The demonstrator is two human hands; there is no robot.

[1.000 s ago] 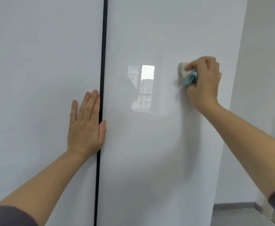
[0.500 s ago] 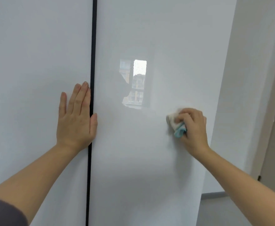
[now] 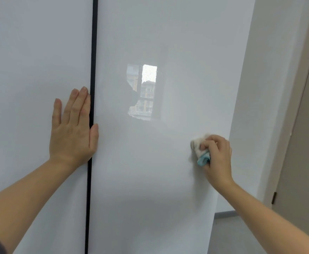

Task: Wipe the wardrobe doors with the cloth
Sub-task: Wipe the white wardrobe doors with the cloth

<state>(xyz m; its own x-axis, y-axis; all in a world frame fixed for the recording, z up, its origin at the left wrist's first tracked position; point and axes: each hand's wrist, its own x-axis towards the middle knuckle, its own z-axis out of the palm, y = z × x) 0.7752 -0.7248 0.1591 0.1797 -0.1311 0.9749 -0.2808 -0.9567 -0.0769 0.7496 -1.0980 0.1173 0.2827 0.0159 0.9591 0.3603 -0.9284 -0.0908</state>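
Note:
Two glossy white wardrobe doors fill the view, the left door (image 3: 31, 70) and the right door (image 3: 168, 180), split by a thin black gap (image 3: 93, 52). My left hand (image 3: 73, 127) lies flat on the left door at its right edge, fingers straight, thumb across the gap. My right hand (image 3: 217, 158) grips a bunched white and light-blue cloth (image 3: 201, 151) and presses it against the right door near that door's right edge, at mid height.
A window reflection (image 3: 142, 90) shows on the right door. Right of the wardrobe is a white wall (image 3: 259, 88), then a beige room door (image 3: 305, 143) with dark hinges. Grey floor and skirting (image 3: 225, 214) appear at the lower right.
My right hand has dragged the cloth down the right door from upper right to mid height. My left hand has stayed flat on the left door. The view has shifted slightly.

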